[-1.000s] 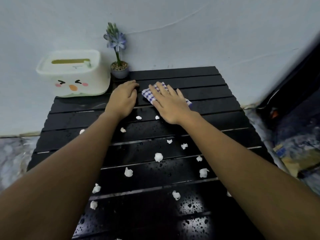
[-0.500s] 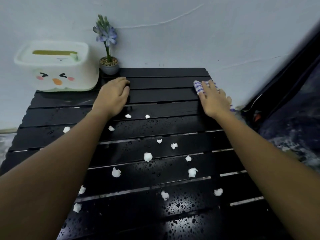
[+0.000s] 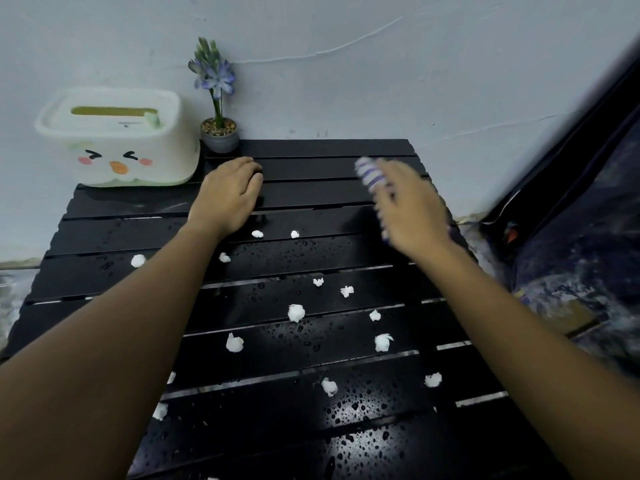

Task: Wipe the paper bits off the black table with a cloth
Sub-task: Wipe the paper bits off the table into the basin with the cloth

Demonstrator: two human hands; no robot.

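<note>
Since half a second ago the right hand (image 3: 412, 209) has shifted along the far right part of the black slatted worktop (image 3: 311, 157), now blurred with motion. It holds the blue-checked cloth (image 3: 370, 174), which shows beyond and beside its fingers; how tightly they curl is lost in the blur. The left hand (image 3: 228, 195) stays flat, fingers together, pressed on the worktop just right of the white tissue box (image 3: 117, 140) and in front of the small potted flower (image 3: 218, 133). White paper bits (image 3: 296, 312) remain scattered over the wet slats nearer than both hands, unchanged.
</note>
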